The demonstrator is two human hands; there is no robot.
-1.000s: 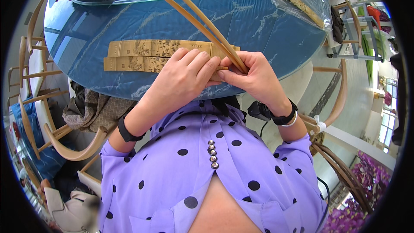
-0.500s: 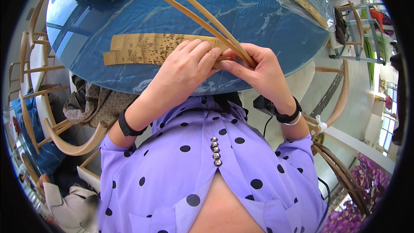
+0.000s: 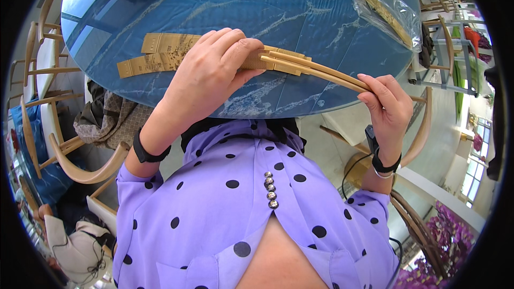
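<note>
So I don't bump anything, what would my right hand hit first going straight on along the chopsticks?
Your right hand, following the chopsticks, would probably meet the paper sleeve first, just before the left hand; depth is hard to judge.

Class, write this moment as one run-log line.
left hand: gripping tan printed paper sleeve | right hand: pinching two slender light-brown wooden chopsticks | free ends: close to sleeve | surface: glossy blue marbled table

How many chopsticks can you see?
2: the upper chopstick and the lower chopstick, both running from the right hand toward the left hand. More may be hidden in the paper sleeves.
</note>
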